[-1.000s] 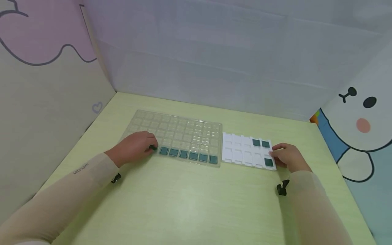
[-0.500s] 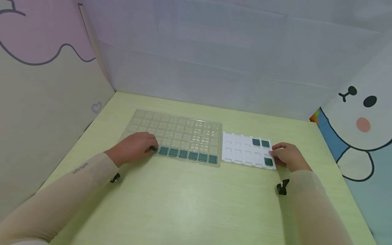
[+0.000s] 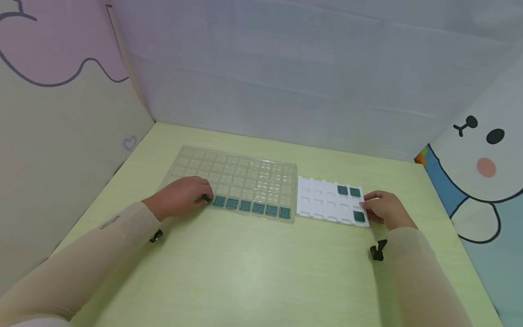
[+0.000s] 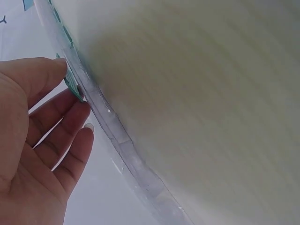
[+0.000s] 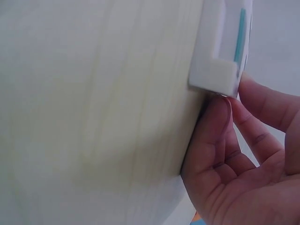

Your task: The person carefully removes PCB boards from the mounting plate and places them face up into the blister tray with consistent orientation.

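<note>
At the near-left part of a clear plastic blister tray [image 3: 241, 165], my left hand [image 3: 180, 196] pinches a small green circuit board [image 4: 71, 83] between thumb and fingertips. The board is tilted up close by the tray's edge. Several similar green boards [image 3: 245, 205] lie in a row along the tray's front pockets. To the right stands a white tray [image 3: 316, 196] with two rows of recesses. It bears two boards [image 3: 348, 190] at the back right and one board [image 3: 359, 216] at the front right. My right hand [image 3: 386, 211] grips the white tray's right end, thumb at its top edge.
Both trays lie side by side on a pale wooden table [image 3: 245, 268]. A white sheet wall [image 3: 286, 81] rises behind it, with printed panels at left and right. A black clip [image 3: 377, 250] hangs at the right cuff.
</note>
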Tool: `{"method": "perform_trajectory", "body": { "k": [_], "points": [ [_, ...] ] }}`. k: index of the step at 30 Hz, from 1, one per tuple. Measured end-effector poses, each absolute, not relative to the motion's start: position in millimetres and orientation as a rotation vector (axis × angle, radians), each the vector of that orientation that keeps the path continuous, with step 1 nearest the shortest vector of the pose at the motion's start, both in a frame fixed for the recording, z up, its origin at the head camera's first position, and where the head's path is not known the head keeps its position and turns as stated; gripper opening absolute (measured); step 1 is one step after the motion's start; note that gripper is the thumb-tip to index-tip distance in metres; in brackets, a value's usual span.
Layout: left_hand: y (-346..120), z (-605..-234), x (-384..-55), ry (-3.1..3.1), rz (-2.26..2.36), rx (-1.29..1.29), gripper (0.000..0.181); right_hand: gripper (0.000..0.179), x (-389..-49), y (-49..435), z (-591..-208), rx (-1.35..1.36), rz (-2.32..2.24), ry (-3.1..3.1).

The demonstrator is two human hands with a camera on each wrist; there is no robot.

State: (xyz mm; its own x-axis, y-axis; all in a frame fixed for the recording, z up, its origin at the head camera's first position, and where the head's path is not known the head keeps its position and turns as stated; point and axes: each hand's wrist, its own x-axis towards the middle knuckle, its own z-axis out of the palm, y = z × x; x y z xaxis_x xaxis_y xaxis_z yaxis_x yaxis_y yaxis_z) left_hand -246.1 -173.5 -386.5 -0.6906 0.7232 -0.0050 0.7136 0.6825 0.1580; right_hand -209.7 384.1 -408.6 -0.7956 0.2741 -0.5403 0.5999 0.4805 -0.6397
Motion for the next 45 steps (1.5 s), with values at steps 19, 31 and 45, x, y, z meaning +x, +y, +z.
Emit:
{"method": "perform_trajectory", "body": {
  "k": [19, 31, 45],
  "points": [
    [-172, -381, -248, 2.855, 0.187, 1.195, 0.011, 0.048, -209, 385, -409, 0.756, -1.262, 2.353],
    [-173, -377, -242, 2.919, 0.254, 1.105, 0.01, 0.049, -208, 386, -409, 0.746, -1.261, 2.353],
    [-147, -372, -225, 2.964, 0.352, 1.206, 0.019, 0.048, -206, 380, -403, 0.742, -1.255, 2.359]
  ]
}}
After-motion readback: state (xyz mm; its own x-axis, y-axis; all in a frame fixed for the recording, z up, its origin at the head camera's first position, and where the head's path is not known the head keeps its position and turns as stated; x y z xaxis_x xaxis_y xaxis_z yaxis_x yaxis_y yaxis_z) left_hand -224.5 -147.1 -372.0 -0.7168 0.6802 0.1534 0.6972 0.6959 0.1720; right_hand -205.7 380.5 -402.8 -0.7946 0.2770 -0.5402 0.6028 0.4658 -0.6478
